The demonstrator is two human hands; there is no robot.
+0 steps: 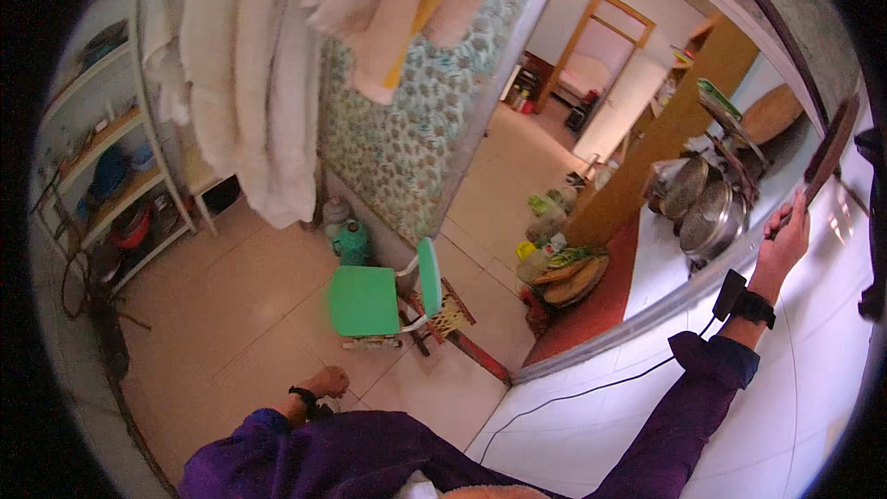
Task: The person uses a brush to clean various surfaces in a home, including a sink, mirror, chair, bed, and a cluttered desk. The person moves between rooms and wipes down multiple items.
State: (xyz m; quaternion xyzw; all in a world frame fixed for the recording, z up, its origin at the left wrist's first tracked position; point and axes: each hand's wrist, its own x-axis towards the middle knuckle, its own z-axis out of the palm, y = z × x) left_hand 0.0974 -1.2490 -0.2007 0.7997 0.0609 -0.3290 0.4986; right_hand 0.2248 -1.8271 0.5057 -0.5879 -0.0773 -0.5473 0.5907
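Observation:
My right hand is raised at the far right with its fingers closed around the lower end of a long, flat, dark brown tool. The tool slants up beside the white wall; its exact kind is unclear. A black strap with a small box circles my right wrist, and a thin black cable runs down from it. Low in front of my body, my left hand hangs with curled fingers, a black band at its wrist. Whether those fingers hold anything is hidden. Nearest to it stands a green chair with metal legs.
Behind the chair is a low woven-seat stool. Pale hanging lengths of cloth-like material crowd the upper left, near a metal shelf rack. Metal pots and vegetables in baskets are beyond the wall edge. A doorway opens farther back.

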